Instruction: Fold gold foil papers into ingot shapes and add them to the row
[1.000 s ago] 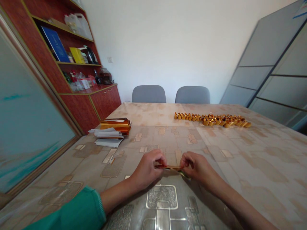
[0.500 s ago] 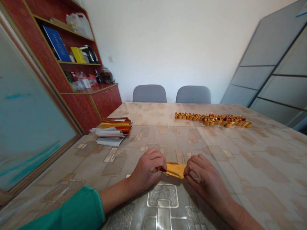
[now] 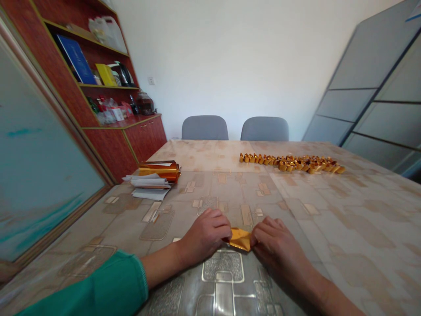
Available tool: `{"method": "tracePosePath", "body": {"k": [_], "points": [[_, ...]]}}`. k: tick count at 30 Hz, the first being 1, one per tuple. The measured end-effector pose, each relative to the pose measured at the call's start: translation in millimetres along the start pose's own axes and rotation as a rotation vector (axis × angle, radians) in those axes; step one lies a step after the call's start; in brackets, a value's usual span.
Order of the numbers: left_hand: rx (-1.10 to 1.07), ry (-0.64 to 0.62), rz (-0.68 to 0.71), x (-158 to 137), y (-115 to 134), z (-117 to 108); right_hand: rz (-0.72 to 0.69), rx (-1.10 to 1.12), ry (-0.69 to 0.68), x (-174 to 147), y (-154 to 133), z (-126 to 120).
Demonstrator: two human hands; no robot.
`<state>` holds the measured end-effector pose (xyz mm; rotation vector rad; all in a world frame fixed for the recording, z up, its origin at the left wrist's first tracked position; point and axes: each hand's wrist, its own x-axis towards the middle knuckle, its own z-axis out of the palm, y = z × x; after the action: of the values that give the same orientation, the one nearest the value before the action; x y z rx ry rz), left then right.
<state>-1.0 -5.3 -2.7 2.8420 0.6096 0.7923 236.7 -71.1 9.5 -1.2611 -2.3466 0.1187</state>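
Observation:
A small folded piece of gold foil paper [image 3: 240, 239] spans the gap between my hands, just above the patterned tablecloth near the front of the table. My left hand [image 3: 210, 232] is closed on its left end, the fingers curled over it. Its right end is pinched by my right hand [image 3: 274, 241], with the fingertips partly hidden behind the knuckles. The foil's upper face looks creased and slightly domed.
Several small folded gold foil pieces [image 3: 296, 163] stand in rows at the back right. Farther left lie a stack of white-backed sheets [image 3: 151, 188] and rolled gold foil [image 3: 161, 170]. Two grey chairs [image 3: 204, 127] stand behind the table [image 3: 210, 153].
Both hands have come slightly lower and closer together. The visible stretch of gold foil is shorter and more folded than before, with my fingers curled further over its ends.

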Motion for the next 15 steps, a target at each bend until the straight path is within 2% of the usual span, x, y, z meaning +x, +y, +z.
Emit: {"method": "tracePosePath", "body": {"k": [4, 9, 12, 15], "points": [[0.089, -0.104, 0.066, 2.5, -3.5, -2.5, 0.004, 0.063, -0.079, -1.1, 1.9, 0.8], [0.103, -0.236, 0.157, 11.4, -1.9, -19.4, -0.064, 0.132, -0.172, 1.8, 5.1, -6.8], [0.064, -0.301, 0.164, 12.9, 2.4, -32.0, -0.086, 0.124, -0.207, 4.1, 8.0, -11.4], [-0.013, -0.311, 0.141, 6.3, 6.5, -43.0, -0.121, 0.105, -0.250, 6.8, 11.2, -15.4]]}}
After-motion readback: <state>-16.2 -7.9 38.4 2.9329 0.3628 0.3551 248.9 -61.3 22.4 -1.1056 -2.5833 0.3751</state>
